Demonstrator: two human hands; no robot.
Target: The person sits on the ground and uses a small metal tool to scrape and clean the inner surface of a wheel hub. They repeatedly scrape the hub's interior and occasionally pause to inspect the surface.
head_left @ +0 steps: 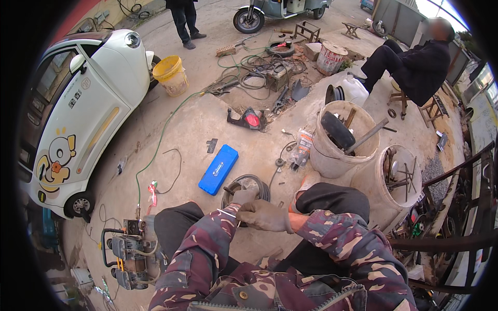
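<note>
I sit low with both gloved hands between my knees, over a small dark wheel-like ring (pixel 264 189) on the ground. My left hand (pixel 246 196) reaches into this ring. Its fingers are mostly hidden, and a short dark piece (pixel 229 191) sticks out beside them. Closer to me, my right hand (pixel 265 215) is closed in a pinch across my left wrist. From its fingertips a thin pale strip (pixel 226 213) points left over the camouflage sleeve. A closed blue case (pixel 218 170) lies just left of the ring.
Two white buckets (pixel 337 165) of metal parts stand at the right. A compressor (pixel 135 254) sits by my left knee, near a parked white vehicle (pixel 98 103). Hoses and cables (pixel 241 72) sprawl ahead. One person (pixel 415 67) sits at the right; another (pixel 184 23) stands far off.
</note>
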